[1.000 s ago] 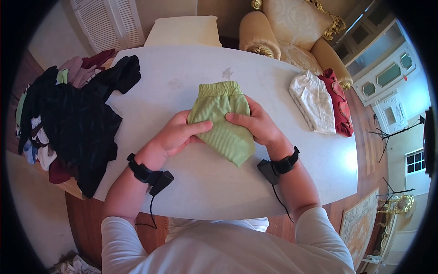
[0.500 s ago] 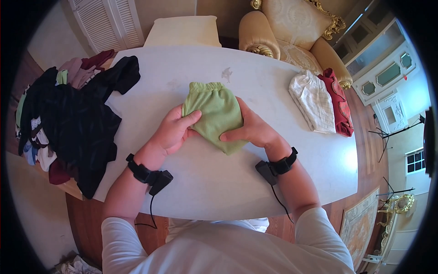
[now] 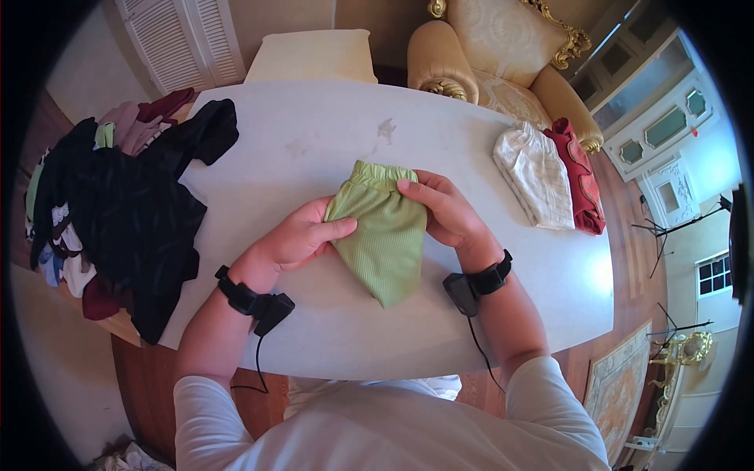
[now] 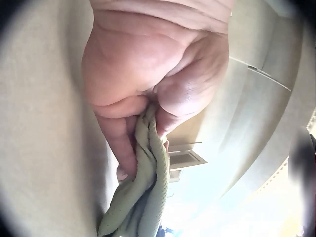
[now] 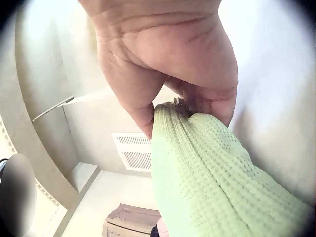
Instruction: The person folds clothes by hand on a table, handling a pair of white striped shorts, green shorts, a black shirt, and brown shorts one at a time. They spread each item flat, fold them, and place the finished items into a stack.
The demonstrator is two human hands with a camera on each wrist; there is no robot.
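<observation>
A pair of light green ribbed shorts (image 3: pixel 382 235) with a gathered elastic waistband hangs folded between both hands above the table, its pointed lower corner toward the person. My left hand (image 3: pixel 302 234) pinches the left edge, thumb on the front and fingers behind. In the left wrist view, folds of the shorts (image 4: pixel 143 182) run down from between thumb and fingers. My right hand (image 3: pixel 448 208) grips the upper right side just below the waistband, thumb on top. The right wrist view has the ribbed cloth (image 5: pixel 207 168) spreading out below that hand's grasp.
A white table (image 3: pixel 275 330) lies under the hands. On its left is a heap of dark and mixed clothes (image 3: pixel 126 212). Folded white trousers (image 3: pixel 534 177) and a folded red garment (image 3: pixel 577 177) lie at the right. Behind stand a cream stool (image 3: pixel 310 56) and a gilded armchair (image 3: pixel 444 59).
The shorts first swung left, then came back closer to the person. My right hand shifted its grip from the lower right side up to the waistband; the left hand kept hold.
</observation>
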